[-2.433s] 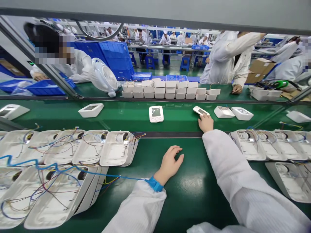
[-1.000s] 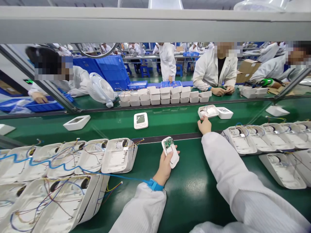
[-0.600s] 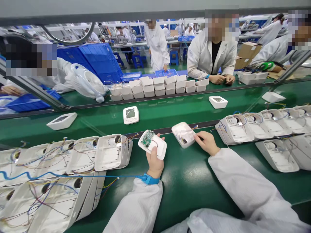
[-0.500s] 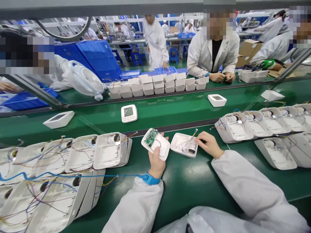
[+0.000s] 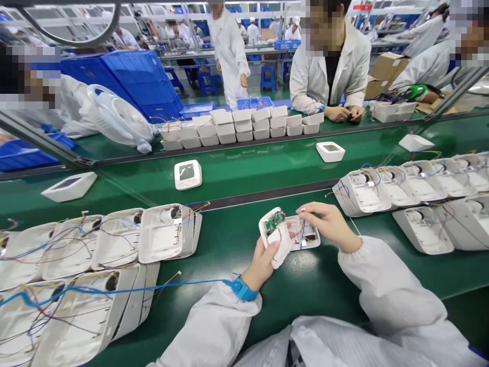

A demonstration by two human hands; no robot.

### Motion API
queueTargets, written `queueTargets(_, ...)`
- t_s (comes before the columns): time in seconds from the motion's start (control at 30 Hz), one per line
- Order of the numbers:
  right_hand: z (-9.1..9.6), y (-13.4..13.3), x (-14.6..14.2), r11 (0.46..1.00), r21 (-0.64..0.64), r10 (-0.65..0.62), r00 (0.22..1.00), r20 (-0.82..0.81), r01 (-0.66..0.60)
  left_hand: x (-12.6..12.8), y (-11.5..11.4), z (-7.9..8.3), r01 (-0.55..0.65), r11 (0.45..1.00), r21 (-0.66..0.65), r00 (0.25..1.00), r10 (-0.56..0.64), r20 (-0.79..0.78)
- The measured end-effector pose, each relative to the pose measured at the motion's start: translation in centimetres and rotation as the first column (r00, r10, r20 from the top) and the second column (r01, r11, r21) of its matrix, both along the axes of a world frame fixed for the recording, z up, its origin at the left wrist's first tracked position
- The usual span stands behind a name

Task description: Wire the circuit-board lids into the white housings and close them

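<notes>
My left hand (image 5: 264, 257) grips a white plastic housing half (image 5: 281, 248), tilted, with a green circuit board (image 5: 274, 222) showing at its upper end. Just right of it, a second white housing half (image 5: 310, 245) lies open side up on the green bench, with wires and a dark round part inside. The tilted half covers its left side. Above this lying half, my right hand (image 5: 327, 220) pinches the small white connector (image 5: 303, 210) at the end of its coloured wires. A blue wrist strap (image 5: 244, 289) with a cord is around my left wrist.
Rows of white housings with wires (image 5: 162, 239) stand at left, and more housings (image 5: 361, 191) at right. Finished-looking monitors with screens (image 5: 188, 175) lie on the green strip beyond the dark rail (image 5: 248, 197). A co-worker (image 5: 331, 66) leans on the far bench near stacked housings (image 5: 233, 125).
My left hand has moved right and turned the board half more upright, now overlapping the lying half. My right hand has lifted the wire connector from the lying half's edge.
</notes>
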State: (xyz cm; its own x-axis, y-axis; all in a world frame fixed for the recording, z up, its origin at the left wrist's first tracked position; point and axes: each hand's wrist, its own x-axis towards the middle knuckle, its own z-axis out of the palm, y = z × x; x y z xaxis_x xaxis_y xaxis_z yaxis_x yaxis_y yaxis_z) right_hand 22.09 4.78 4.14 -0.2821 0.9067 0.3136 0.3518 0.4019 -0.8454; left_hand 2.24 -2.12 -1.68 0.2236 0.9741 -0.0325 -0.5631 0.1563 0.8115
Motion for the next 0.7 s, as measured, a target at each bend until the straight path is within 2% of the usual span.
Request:
queueTargets(0.1, 0.9, -0.3, -1.5, 0.996, -0.074, 0.054, 0.996, 0.069, -0.049, -0.4, 0.2, -0.4, -0.051, 0.998, 0.029, 0.998, 0.052, -0.035)
queueTargets(0.23, 0.1, -1.2, -3.8, 0.999, -0.029, 0.023, 0.988, 0.155, -0.019, -1.0, 0.6, -1.5, -0.197, 0.98, 0.013, 0.963, 0.196, -0.186)
queueTargets(0.3, -0.6, -1.7, -4.7, 1.0, 0.024, 0.002, 0.968, 0.253, -0.009, -1.2, 0.7, -1.9, -0.216, 0.976, 0.022, 0.945, 0.215, -0.247)
queueTargets(0.4, -1.0, -2.3, -5.1, 0.993, 0.12, -0.048, 0.863, 0.503, -0.015, -1.4, 0.7, -2.2, -0.171, 0.985, 0.036, 0.948, 0.175, -0.265)
queueTargets(0.47, -0.8, -2.4, -5.0, 0.991, 0.131, -0.061, 0.793, 0.606, -0.024, -1.4, 0.7, -2.2, -0.16, 0.986, 0.039, 0.949, 0.165, -0.27)
queueTargets(0.53, -0.5, -2.4, -4.9, 0.993, 0.115, -0.052, 0.79, 0.611, -0.023, -1.4, 0.7, -2.0, -0.145, 0.988, 0.042, 0.952, 0.151, -0.265)
queueTargets(0.7, -0.3, -2.0, -4.6, 0.999, 0.018, 0.023, 0.888, 0.46, -0.035, -0.9, 0.2, -1.7, -0.135, 0.989, 0.059, 0.96, 0.145, -0.238)
